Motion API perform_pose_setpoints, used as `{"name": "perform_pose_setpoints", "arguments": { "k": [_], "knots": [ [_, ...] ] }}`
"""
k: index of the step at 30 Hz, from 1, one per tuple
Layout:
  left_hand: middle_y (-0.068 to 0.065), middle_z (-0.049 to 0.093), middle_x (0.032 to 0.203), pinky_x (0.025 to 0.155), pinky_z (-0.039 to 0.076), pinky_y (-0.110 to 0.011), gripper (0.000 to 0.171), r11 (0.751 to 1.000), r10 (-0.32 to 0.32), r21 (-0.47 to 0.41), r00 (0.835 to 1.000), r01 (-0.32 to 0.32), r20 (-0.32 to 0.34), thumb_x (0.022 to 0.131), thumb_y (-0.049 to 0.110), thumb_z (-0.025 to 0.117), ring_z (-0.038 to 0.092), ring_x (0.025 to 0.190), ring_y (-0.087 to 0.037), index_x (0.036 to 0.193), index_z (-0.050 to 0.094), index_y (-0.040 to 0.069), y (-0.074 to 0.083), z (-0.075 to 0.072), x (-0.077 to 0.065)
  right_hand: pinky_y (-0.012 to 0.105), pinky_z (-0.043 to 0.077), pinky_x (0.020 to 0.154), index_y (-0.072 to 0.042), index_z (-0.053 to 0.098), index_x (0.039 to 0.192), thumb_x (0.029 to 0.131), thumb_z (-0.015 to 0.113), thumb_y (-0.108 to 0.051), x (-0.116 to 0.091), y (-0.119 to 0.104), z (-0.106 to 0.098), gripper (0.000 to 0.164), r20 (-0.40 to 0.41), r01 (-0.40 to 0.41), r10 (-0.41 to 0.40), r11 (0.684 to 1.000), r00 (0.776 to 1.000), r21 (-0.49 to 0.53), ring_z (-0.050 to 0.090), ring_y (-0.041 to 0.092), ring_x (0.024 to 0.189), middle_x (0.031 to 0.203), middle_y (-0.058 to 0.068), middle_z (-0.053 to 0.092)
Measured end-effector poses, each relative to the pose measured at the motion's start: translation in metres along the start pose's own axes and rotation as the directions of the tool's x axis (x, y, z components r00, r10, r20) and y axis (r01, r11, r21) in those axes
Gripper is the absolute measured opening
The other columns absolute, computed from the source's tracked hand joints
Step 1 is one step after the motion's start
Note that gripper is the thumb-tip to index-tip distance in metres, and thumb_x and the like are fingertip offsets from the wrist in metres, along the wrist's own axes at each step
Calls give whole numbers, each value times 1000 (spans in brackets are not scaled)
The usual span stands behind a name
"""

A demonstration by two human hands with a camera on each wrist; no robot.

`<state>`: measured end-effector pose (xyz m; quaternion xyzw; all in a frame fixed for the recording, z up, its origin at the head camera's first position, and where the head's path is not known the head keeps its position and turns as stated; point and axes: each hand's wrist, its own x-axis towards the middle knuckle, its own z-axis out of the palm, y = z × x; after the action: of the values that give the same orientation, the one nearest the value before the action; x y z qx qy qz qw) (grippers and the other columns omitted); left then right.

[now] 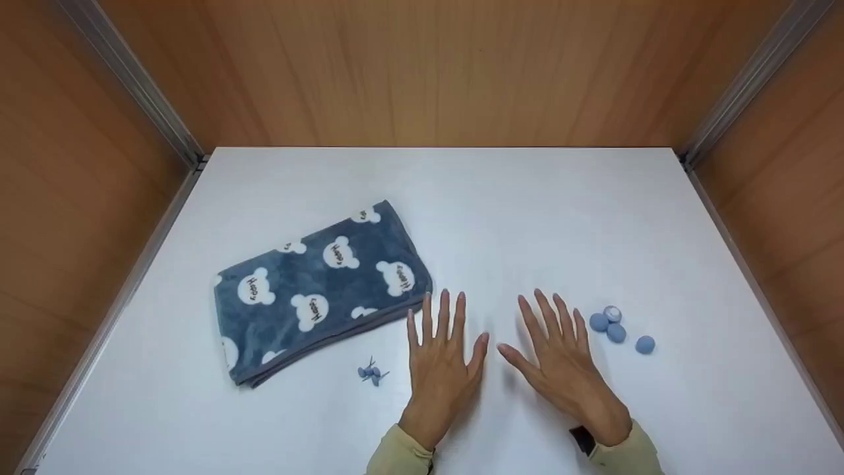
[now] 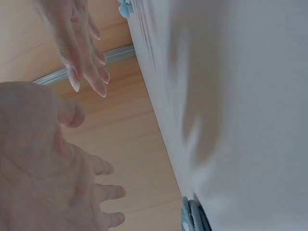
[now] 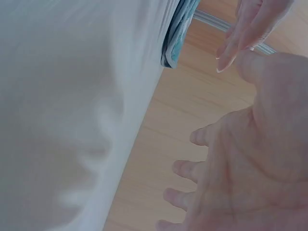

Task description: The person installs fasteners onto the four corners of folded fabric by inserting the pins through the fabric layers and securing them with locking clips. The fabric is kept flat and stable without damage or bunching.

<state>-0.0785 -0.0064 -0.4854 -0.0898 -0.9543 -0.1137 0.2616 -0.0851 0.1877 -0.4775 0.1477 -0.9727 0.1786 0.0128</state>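
Observation:
Both hands hover over the white table with fingers straight and spread, palms down, holding nothing. My left hand [image 1: 438, 373] is near the front middle, its fingertips by the right corner of a folded blue blanket [image 1: 356, 284] printed with white bear heads and the word "Happy". To its left lie several small blue-headed pins [image 1: 373, 373] in a cluster. My right hand [image 1: 560, 369] is to the right of the left one, thumbs pointing toward each other. Just beyond its little finger are several round blue caps [image 1: 616, 333], one showing a white ringed face.
The white tabletop [image 1: 527, 204] is bounded by wood-grain panels [image 1: 435, 72] at the back and on both sides. Metal rails [image 1: 132, 79] run along the panel corners. In the right wrist view, the blanket's folded edge [image 3: 175, 36] stands a little above the table.

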Motion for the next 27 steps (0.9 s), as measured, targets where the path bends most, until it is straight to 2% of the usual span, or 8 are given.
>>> {"name": "perform_pose_setpoints", "arguments": {
  "k": [4,8,12,14,18,21,27],
  "knots": [
    [-16,44,142,103,30,-56,65,999,-23,-23,1000,23,10,90,48,56,37,132,-38,141,44,9,-7,-4,1,56,5,110,-20,15,153,93,42,-59,6,-4,-3,76,-3,2,-2,999,1000,34,5,35,143,157,10,12],
    [-23,49,135,100,35,-55,63,994,-86,-65,996,86,2,92,45,56,43,126,-43,139,45,4,-18,-10,5,54,21,107,-16,21,151,95,43,-56,18,-8,-5,72,-56,14,-7,993,998,120,21,32,139,153,13,24],
    [-24,54,124,93,42,-52,59,982,-142,-134,989,135,-46,92,40,59,52,115,-41,134,49,0,-29,-16,6,49,35,101,-9,32,147,95,47,-51,31,-12,-3,68,-108,25,0,972,994,232,39,28,129,142,13,39],
    [-22,57,117,87,47,-48,54,975,-159,-173,983,142,-88,90,36,63,56,107,-37,129,53,0,-37,-19,6,45,41,96,-6,37,143,95,50,-48,37,-14,0,65,-105,23,9,955,994,295,47,27,121,136,12,44],
    [-15,60,101,68,51,-40,40,955,-202,-250,967,158,-158,87,27,68,60,87,-28,116,62,1,-54,-25,4,38,49,83,-4,48,132,94,56,-40,48,-18,5,53,-81,11,26,905,996,425,58,24,103,121,12,55],
    [-13,60,93,61,49,-37,30,935,-251,-300,952,191,-176,87,22,69,58,77,-25,108,65,1,-67,-31,9,34,50,78,-5,55,121,93,60,-34,60,-22,6,40,-94,23,28,869,995,494,60,20,93,107,9,60],
    [-11,61,81,56,46,-35,17,900,-340,-355,918,254,-205,89,19,66,57,67,-21,94,67,2,-97,-44,22,32,51,77,-5,61,107,91,63,-28,87,-31,4,29,-113,39,27,835,993,549,63,16,85,93,2,63]
  ]
}}
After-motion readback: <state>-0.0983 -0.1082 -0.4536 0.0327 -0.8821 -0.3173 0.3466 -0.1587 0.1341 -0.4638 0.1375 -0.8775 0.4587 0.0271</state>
